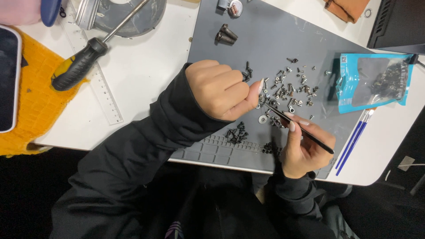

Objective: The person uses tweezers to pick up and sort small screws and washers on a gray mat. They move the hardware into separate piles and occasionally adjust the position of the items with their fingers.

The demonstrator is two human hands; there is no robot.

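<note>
Head view: right hand (305, 148) grips black tweezers (297, 127), tips in the scattered screws (290, 88) mid-frame on the grey mat (265, 40). Left hand (221, 90) is fisted beside them. Small sorted piles (236, 132) sit lower down; most screws remain unsorted, I'd judge.

You are at a small-parts repair bench, a hobby or electronics workshop. It shows in the grey silicone work mat (274, 35) with moulded sorting compartments on a white table (141, 75), the loose scatter of tiny metal screws and washers (287, 88), the black-and-yellow-handled screwdriver (79, 66), a clear plastic ruler (99, 88) and a blue resealable parts bag (376, 82).
</note>
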